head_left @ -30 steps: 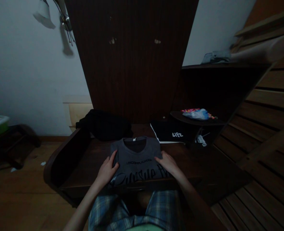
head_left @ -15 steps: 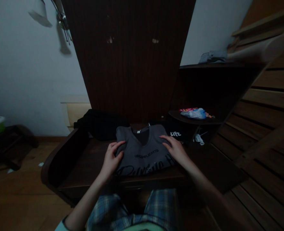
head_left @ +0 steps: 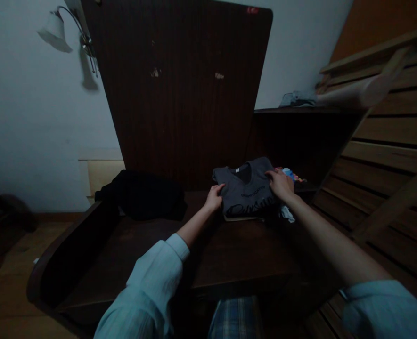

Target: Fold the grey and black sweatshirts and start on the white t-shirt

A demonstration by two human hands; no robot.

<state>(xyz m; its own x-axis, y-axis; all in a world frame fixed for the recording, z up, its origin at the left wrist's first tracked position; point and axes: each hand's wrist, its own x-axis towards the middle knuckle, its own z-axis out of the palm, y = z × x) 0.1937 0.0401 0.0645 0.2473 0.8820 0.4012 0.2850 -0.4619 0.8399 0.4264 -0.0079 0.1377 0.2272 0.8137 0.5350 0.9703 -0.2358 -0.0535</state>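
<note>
Bearings use the centre of the view, with 12 o'clock at the top.

A dark wooden panel (head_left: 180,108) stands upright between 11 and 12 o'clock. A slatted wooden panel (head_left: 399,125) leans at 3 o'clock. The dark table (head_left: 250,254) extends across 5 to 8 o'clock, with a curved side wall at its left end. An open shelf unit (head_left: 307,136) sits at 3 o'clock and carries a pale cylinder (head_left: 356,92) on top, at 2 o'clock.

A heap of black cloth (head_left: 148,195) lies on the table between 8 and 9 o'clock, near the panel's base. The grey printed T-shirt (head_left: 245,186), folded, is near centre at 4 o'clock, neckline toward 12. A pale edge shows beneath its lower border; contact between the two cannot be determined.

A wall lamp (head_left: 54,33) is mounted at 10 o'clock. The left hand (head_left: 214,197) is partly closed, pinching the T-shirt's left edge; the right hand (head_left: 282,184), also partly closed, grips its right edge. A blue plastic bag (head_left: 289,174) shows just behind the right hand, at 3 o'clock.
</note>
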